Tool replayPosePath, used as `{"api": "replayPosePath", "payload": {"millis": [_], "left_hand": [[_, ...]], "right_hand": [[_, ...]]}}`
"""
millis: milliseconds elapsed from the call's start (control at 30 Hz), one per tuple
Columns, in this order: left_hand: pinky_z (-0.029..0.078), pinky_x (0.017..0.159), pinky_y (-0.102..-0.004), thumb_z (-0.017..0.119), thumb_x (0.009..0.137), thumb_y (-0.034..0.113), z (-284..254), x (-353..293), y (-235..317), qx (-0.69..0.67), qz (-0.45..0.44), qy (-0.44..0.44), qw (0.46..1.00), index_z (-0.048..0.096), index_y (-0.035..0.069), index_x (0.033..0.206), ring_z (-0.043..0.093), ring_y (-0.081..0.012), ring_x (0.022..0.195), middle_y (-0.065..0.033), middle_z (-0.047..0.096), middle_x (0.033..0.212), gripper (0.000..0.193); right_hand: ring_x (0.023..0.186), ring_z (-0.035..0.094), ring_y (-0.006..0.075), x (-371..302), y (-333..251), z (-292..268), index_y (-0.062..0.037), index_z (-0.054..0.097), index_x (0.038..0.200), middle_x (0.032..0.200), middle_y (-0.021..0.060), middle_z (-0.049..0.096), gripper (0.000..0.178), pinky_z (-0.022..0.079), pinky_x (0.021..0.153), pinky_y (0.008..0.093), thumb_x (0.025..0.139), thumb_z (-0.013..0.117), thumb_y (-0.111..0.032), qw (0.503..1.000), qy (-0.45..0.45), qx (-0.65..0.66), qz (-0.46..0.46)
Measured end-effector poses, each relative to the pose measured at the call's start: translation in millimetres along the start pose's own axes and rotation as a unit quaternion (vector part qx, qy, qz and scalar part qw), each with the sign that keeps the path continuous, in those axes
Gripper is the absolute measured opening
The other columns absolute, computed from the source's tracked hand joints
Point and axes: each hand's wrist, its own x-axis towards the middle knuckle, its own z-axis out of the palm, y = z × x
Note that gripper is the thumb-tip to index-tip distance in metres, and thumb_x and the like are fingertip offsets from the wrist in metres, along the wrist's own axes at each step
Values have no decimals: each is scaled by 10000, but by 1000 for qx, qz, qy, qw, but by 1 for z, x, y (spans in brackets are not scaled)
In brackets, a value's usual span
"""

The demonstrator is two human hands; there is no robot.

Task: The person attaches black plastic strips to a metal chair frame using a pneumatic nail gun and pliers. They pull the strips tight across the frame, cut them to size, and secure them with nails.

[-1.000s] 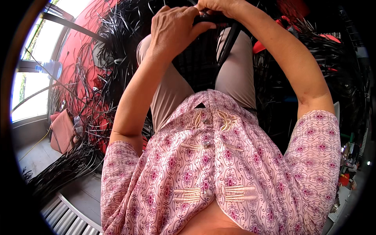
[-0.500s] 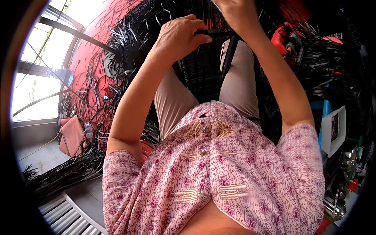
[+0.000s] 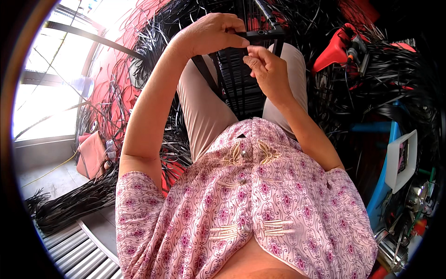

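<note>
A dark frame (image 3: 268, 35) with straight black bars stands between my knees, and black flat strips (image 3: 234, 86) run across it. My left hand (image 3: 214, 33) is closed on the frame's near top bar, thumb on the near side and fingers bent over it. Just below that bar, close to the left fingertips, is my right hand (image 3: 270, 74). Its thumb and fingers are pinched together; whatever thin thing may be between them is too small to make out. The far part of the frame is cut off by the upper edge.
Loose black strips (image 3: 381, 69) heap up around me, and a thick bundle of them (image 3: 76, 197) lies at left. At right are a red plastic piece (image 3: 331, 52), a blue panel (image 3: 386, 162) and a white rectangular frame (image 3: 402, 160). A pink bag-like thing (image 3: 92, 156) rests near the window.
My right hand has come down toward me from beyond the bar to just under my left fingertips, its elbow bending. My left hand stays at the bar.
</note>
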Motion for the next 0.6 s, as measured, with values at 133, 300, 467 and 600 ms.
{"api": "replayPosePath", "payload": {"millis": [133, 300, 467, 600], "left_hand": [[532, 701, -342, 773, 817, 234, 12, -10, -3, 118, 95, 92, 984, 665, 47, 1078, 660, -233, 794, -89, 630, 935, 339], [511, 767, -398, 746, 796, 234, 38, -33, -2, 210, 171, 247, 930, 646, 94, 1132, 649, -320, 886, -103, 623, 968, 378], [530, 716, -431, 706, 828, 347, 34, -24, 3, 181, 124, 233, 947, 693, 93, 984, 667, -335, 832, -96, 652, 870, 299], [527, 714, -443, 729, 801, 369, 33, -21, 4, 111, 87, 242, 960, 718, 96, 969, 673, -337, 832, -112, 683, 866, 320]], "right_hand": [[703, 692, 206, -13, -15, -6, 10, 692, 1052, 846, 150, 720, 209, 528, 664, 303, 897, 702, -131, 999, 14, -31, -10], [727, 644, 65, -15, -63, -24, 31, 697, 1069, 822, 28, 705, 217, 524, 664, 216, 907, 725, -110, 1000, -14, -14, -18], [699, 602, 37, 29, -84, -41, -21, 707, 1153, 883, 24, 693, 253, 409, 570, 172, 932, 670, -140, 984, -133, 51, 105], [803, 636, 50, 66, -77, -57, 2, 646, 1258, 991, 50, 687, 352, 430, 622, 161, 927, 569, -91, 933, -280, 214, 70]]}}
